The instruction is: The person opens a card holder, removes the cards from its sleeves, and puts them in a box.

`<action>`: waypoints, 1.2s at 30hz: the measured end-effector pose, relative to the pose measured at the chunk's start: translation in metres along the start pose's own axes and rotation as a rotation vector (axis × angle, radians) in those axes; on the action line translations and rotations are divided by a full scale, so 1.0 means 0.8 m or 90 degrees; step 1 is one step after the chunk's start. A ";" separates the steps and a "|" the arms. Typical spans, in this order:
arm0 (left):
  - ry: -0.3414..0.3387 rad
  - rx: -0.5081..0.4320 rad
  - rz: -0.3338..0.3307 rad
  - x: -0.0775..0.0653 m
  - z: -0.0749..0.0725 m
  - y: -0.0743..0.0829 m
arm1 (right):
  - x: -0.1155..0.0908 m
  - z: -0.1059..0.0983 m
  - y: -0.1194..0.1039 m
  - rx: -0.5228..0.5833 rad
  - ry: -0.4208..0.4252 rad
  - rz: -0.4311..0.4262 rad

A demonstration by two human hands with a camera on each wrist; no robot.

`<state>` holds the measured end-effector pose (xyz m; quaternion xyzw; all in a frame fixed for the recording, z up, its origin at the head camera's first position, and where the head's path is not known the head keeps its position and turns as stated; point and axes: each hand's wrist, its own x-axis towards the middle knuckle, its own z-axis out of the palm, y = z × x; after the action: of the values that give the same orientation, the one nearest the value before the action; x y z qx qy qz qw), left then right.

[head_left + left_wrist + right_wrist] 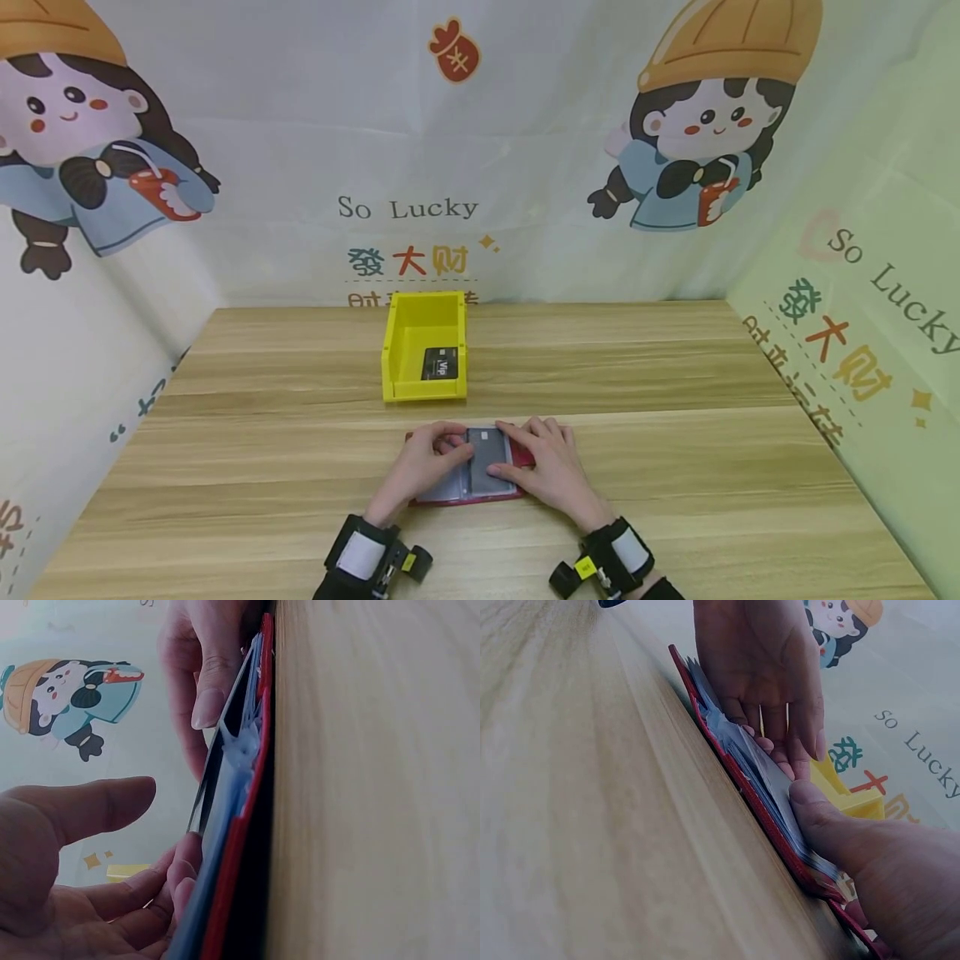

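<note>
A red card holder [467,502] lies spread on the table with clear plastic sleeves, a dark grey card [489,461] on its right-hand page. My left hand [429,454] is over the left page. Its fingertips touch the card's edge in the left wrist view, while its thumb [112,804] stands apart from them. My right hand [553,467] holds the holder's right side. Its thumb [810,796] presses on the card, and its other fingers are partly hidden by the red cover. Whether the card is fully inside a sleeve I cannot tell.
A yellow bin [425,390] stands behind the card holder, with a black card [439,364] marked "Vip" inside it. The wooden table [675,517] extends to both sides. Printed cloth [555,167] hangs at its back and sides.
</note>
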<state>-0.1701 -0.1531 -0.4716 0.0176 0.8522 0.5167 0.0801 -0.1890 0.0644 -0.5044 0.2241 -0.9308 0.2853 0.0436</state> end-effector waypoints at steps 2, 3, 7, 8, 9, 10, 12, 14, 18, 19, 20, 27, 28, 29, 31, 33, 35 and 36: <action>0.004 0.001 0.001 -0.001 0.000 0.000 | 0.000 0.000 -0.001 0.000 0.000 0.000; 0.007 0.002 0.001 -0.001 0.000 0.001 | 0.000 0.000 -0.001 0.001 -0.001 0.000; 0.018 0.006 0.006 -0.002 0.000 0.001 | -0.001 -0.001 -0.002 0.003 -0.005 0.002; 0.021 0.008 0.006 -0.002 0.000 0.001 | -0.001 -0.001 -0.002 0.002 -0.005 0.003; 0.022 0.009 0.007 -0.002 0.000 0.001 | -0.001 -0.002 -0.002 0.002 -0.007 0.004; 0.022 0.009 0.007 -0.002 0.001 0.001 | -0.001 -0.002 -0.002 0.000 -0.007 0.004; 0.020 0.007 0.006 -0.001 0.001 0.001 | -0.001 -0.001 -0.002 -0.001 -0.008 0.005; 0.016 0.004 0.004 -0.001 0.002 0.002 | -0.001 -0.001 -0.001 -0.004 -0.009 0.003; 0.010 0.001 -0.004 0.000 0.002 0.004 | 0.000 0.000 -0.001 -0.014 -0.017 -0.007; 0.010 0.001 -0.005 0.000 0.002 0.005 | 0.000 0.000 -0.001 -0.017 -0.021 -0.010; 0.009 0.002 -0.006 0.001 0.002 0.005 | 0.000 0.000 -0.001 -0.020 -0.024 -0.012; 0.000 0.007 -0.011 0.004 0.000 0.002 | 0.001 -0.001 -0.002 -0.028 -0.037 -0.019; -0.003 0.008 -0.011 0.005 0.000 0.002 | 0.001 -0.001 -0.003 -0.027 -0.037 -0.019; -0.004 0.007 -0.011 0.006 0.000 0.001 | 0.001 -0.002 -0.003 -0.027 -0.037 -0.020; -0.009 0.008 -0.007 0.006 -0.001 -0.001 | 0.001 -0.002 -0.003 -0.029 -0.037 -0.022; -0.012 0.006 -0.007 0.007 -0.002 -0.002 | 0.002 -0.002 -0.003 -0.033 -0.036 -0.024; -0.013 0.002 -0.010 0.007 -0.003 -0.002 | 0.002 -0.001 -0.003 -0.036 -0.036 -0.024; -0.013 0.001 -0.010 0.007 -0.004 -0.003 | 0.002 -0.001 -0.003 -0.037 -0.037 -0.024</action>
<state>-0.1761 -0.1560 -0.4728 0.0162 0.8519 0.5151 0.0930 -0.1892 0.0628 -0.5020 0.2485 -0.9352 0.2508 0.0286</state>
